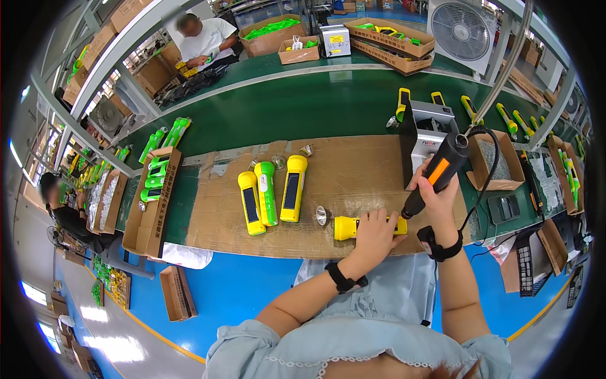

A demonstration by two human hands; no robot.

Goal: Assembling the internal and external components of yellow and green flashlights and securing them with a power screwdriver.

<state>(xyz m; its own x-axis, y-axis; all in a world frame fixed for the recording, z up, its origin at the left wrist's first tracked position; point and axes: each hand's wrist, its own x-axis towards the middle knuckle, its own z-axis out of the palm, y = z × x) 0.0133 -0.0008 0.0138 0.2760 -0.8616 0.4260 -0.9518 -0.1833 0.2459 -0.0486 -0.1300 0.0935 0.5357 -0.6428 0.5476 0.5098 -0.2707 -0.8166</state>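
Note:
A yellow flashlight [344, 228] lies on its side on the cardboard sheet [214, 189], and my left hand [376, 232] is closed over its body, pressing it down. Beside its wide end sits a loose silver reflector [322, 215]. My right hand [439, 194] wraps around a black electric screwdriver [447, 158] with an orange stripe. The tool slants down to the left, its tip close to the flashlight's right end; whether they touch I cannot tell. Left of these rest two yellow flashlights [293, 189] and a green one [266, 192], with small reflectors at their heads.
A grey box-shaped machine [427, 142] stands behind the screwdriver, whose black cable [494, 183] hangs at the right. An open carton [499, 165] holds small parts. At the left, a long carton [151, 208] contains green flashlights. Across the green bench [252, 117] a co-worker [205, 41] sits.

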